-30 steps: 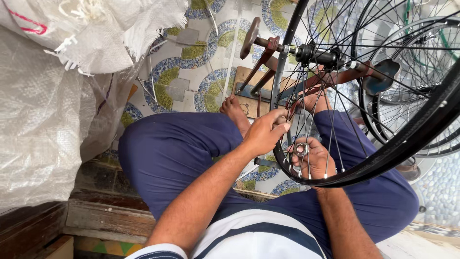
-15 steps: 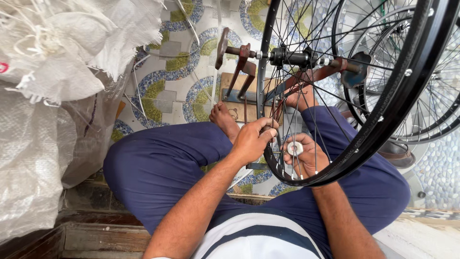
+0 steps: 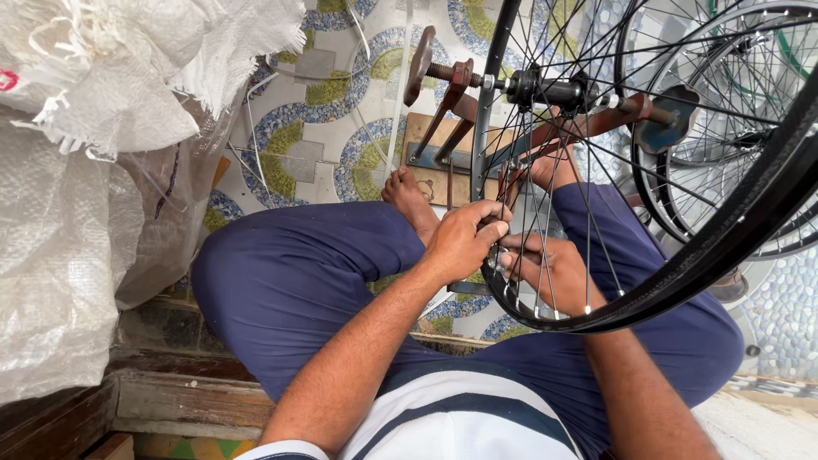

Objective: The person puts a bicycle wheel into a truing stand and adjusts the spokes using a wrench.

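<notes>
Both hands have come closer together at the near rim of the bicycle wheel (it stands on a rusty stand). Left hand pinches the rim; right hand grasps spokes from behind.

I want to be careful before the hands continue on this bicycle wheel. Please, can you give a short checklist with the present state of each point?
1. Wheel sits in the truing stand: ok, the hub rests on the axle.
2. Left hand on the rim: ok, fingers curl over it.
3. Right hand among the spokes: ok, it is behind them.
4. Tool in right hand: cannot tell, hidden.
5. Bare foot away from the rim: not ok, close to it.
6. Spoke tension: cannot tell.
</notes>
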